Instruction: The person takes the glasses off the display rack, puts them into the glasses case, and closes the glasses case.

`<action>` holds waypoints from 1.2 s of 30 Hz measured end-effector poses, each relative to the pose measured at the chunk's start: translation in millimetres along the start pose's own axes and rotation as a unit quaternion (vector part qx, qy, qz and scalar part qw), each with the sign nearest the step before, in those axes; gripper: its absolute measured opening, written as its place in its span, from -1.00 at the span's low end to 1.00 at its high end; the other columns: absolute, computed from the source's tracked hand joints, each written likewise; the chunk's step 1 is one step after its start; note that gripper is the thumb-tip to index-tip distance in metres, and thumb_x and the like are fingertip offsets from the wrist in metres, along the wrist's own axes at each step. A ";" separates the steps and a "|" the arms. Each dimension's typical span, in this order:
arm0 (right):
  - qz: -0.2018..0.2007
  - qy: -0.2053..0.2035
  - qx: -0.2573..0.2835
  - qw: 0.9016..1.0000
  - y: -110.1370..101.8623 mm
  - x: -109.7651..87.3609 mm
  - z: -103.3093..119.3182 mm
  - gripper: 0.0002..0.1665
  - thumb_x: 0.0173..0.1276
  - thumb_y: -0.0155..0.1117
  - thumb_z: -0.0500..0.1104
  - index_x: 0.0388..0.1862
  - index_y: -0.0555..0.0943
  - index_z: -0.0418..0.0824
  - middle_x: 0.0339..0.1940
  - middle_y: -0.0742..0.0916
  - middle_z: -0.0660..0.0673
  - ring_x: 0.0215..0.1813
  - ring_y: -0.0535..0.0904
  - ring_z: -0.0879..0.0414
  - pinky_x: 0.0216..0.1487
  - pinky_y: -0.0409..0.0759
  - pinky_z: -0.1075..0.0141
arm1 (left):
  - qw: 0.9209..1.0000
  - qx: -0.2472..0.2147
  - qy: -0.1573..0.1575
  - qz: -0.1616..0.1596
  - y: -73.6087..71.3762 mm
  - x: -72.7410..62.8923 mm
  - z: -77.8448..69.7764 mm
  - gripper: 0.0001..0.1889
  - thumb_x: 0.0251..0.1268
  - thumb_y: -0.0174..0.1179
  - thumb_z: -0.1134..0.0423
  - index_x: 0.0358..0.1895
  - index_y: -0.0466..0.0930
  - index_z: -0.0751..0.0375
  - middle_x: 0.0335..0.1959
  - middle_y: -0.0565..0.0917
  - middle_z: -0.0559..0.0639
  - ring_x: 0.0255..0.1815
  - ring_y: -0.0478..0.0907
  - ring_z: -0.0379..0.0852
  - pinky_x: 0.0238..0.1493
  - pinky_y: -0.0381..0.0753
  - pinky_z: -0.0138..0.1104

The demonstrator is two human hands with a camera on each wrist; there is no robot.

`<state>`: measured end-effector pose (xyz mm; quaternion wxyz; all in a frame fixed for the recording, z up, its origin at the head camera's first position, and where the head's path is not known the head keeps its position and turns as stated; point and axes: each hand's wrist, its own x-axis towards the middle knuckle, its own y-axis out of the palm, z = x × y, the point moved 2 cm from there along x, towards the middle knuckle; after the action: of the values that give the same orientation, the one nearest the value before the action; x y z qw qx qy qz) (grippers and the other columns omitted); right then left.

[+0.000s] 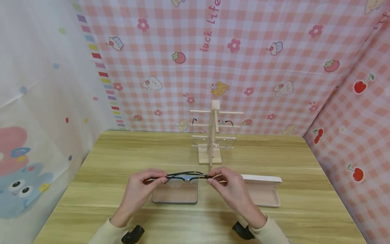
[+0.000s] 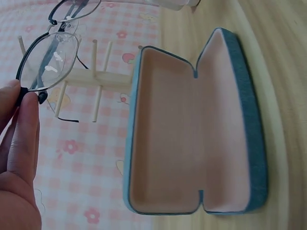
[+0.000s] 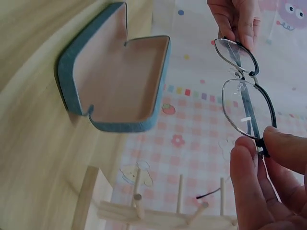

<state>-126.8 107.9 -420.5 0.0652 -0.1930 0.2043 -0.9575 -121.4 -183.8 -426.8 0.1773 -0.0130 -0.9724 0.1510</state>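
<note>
Glasses (image 1: 183,178) are being pinched at both outer corners by left hand (image 1: 140,188) and right hand (image 1: 233,188) (likely light, fragile; lenses (image 3: 235,103) best avoided).

Looks like a small curtained-off table nook, indoors; can't tell home from shop or studio. Has a wood-grain table (image 1: 128,152) boxed in on 3 sides: pink-&-wht checked cloth (image 1: 256,74) at back w/ cupcakes, strawberries & "luck life" lettering; cherry-print checked cloth (image 1: 344,142) on R; wht cartoon sheet (image 1: 39,78) on L. Shows creases in the L sheet, so prob. hung fabric rather than painted wall. Hints at an eyewear-display corner w/ wooden rack (image 1: 214,127) carrying wire-rim specs (image 1: 226,144), plus open teal case (image 2: 165,134) & open wht case (image 1: 268,196).
</note>
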 end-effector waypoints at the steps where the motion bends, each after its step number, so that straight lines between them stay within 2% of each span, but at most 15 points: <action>1: 0.002 0.004 -0.003 1.000 1.4 -0.1 -0.6 -0.81 0.28 0.51 -0.37 -0.19 0.73 -0.15 -0.21 0.79 -0.01 -0.24 0.77 0.15 -0.20 0.75 0.39 | 1.000 -0.002 -0.006 0.001 -0.6 -1.1 0.7 -0.92 0.23 0.46 0.40 -0.23 0.85 0.22 -0.18 0.81 0.05 -0.15 0.73 -0.28 -0.18 0.75 -0.40; 7: 0.011 0.017 -0.015 1.000 9.5 -0.8 -4.8 -0.84 0.29 0.52 -0.33 -0.21 0.73 -0.15 -0.27 0.79 0.02 -0.27 0.76 0.17 -0.22 0.74 0.37 | 0.999 -0.018 -0.045 -0.003 -2.7 -7.0 5.3 -0.90 0.24 0.46 0.40 -0.19 0.84 0.27 -0.16 0.81 0.13 -0.17 0.73 -0.27 -0.16 0.75 -0.40; 12: 0.012 0.032 -0.019 0.999 17.7 -2.2 -11.1 -0.84 0.27 0.53 -0.33 -0.24 0.73 -0.15 -0.31 0.79 0.04 -0.29 0.74 0.20 -0.22 0.74 0.39 | 0.997 -0.028 -0.068 -0.006 -3.4 -10.8 10.4 -0.88 0.25 0.45 0.41 -0.17 0.82 0.32 -0.20 0.81 0.17 -0.26 0.75 -0.25 -0.22 0.74 -0.42; 18: 0.010 0.046 -0.011 0.999 29.2 -6.0 -17.3 -0.86 0.27 0.53 -0.34 -0.25 0.74 -0.15 -0.34 0.79 0.05 -0.30 0.71 0.22 -0.22 0.73 0.39 | 0.996 -0.015 -0.084 -0.015 -4.9 -15.0 19.5 -0.88 0.23 0.46 0.42 -0.18 0.82 0.33 -0.25 0.81 0.17 -0.31 0.74 -0.24 -0.26 0.73 -0.43; 24: 0.017 0.064 -0.019 0.998 41.6 -8.2 -26.6 -0.88 0.31 0.52 -0.28 -0.23 0.74 -0.13 -0.32 0.79 0.06 -0.25 0.71 0.21 -0.20 0.72 0.38 | 0.991 -0.010 -0.130 -0.021 -6.1 -19.1 32.5 -0.89 0.22 0.46 0.43 -0.20 0.82 0.35 -0.28 0.81 0.14 -0.33 0.75 -0.20 -0.24 0.73 -0.41; 27: 0.026 0.067 -0.016 0.997 47.1 -9.1 -31.2 -0.89 0.32 0.50 -0.28 -0.22 0.73 -0.15 -0.30 0.79 0.04 -0.23 0.72 0.19 -0.19 0.72 0.39 | 0.989 -0.014 -0.144 -0.024 -6.3 -21.7 39.5 -0.89 0.22 0.46 0.43 -0.20 0.82 0.36 -0.30 0.81 0.14 -0.34 0.74 -0.20 -0.24 0.73 -0.41; 36: 0.032 0.054 -0.010 0.998 60.2 -12.2 -45.3 -0.91 0.33 0.47 -0.32 -0.20 0.75 -0.22 -0.31 0.79 -0.02 -0.25 0.69 0.20 -0.20 0.72 0.39 | 0.983 0.012 -0.181 -0.029 -5.1 -25.4 57.7 -0.85 0.20 0.49 0.37 -0.17 0.82 0.31 -0.28 0.81 0.09 -0.33 0.70 -0.25 -0.26 0.68 -0.44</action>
<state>-130.8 72.3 -488.0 0.0827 -0.1350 0.2229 -0.9619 -117.7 -207.3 -485.3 0.0032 0.0453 -0.9865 0.1575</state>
